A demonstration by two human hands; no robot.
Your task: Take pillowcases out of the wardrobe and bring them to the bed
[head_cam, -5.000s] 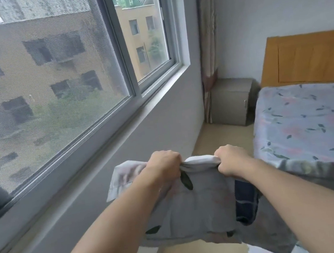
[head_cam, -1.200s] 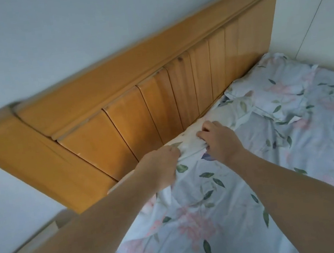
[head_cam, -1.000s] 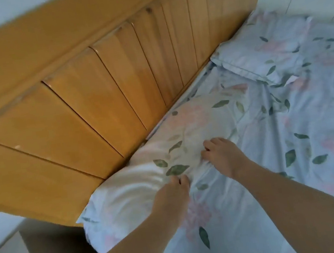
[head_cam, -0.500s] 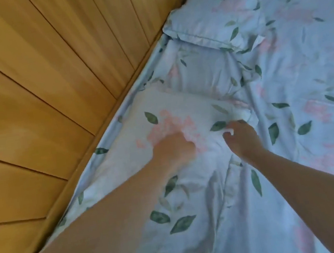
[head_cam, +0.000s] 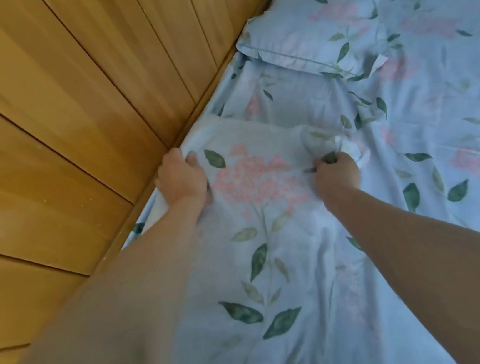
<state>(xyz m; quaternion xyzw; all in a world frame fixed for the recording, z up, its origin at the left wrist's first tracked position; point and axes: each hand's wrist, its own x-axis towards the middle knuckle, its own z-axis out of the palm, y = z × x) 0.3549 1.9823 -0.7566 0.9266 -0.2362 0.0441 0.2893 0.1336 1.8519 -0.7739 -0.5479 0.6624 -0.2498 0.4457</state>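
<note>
Pillowcase (head_cam: pixel 256 173) lies flat on the bed (head_cam: pixel 456 126) by the headboard (head_cam: pixel 74 106), so it looks like the final laying-out step. Left hand (head_cam: pixel 181 180) grips its left edge, right hand (head_cam: pixel 336 173) pinches its right corner (fabric bunched). Next: probably let go.

matt floral cloth pillowcase (head_cam: pixel 254 161), cloth sheet (head_cam: pixel 452 96), smooth semi-gloss wood headboard (head_cam: pixel 66 98)

The pillowcase (head_cam: pixel 254 161) is pale blue-white, printed with a pink flower cluster and dark green leaves. The bed (head_cam: pixel 453 108) sheet is light blue with the same pink blooms and green leaves, as is the pillow (head_cam: pixel 321 25). The headboard (head_cam: pixel 68 113) is honey-orange wood planks.
</note>
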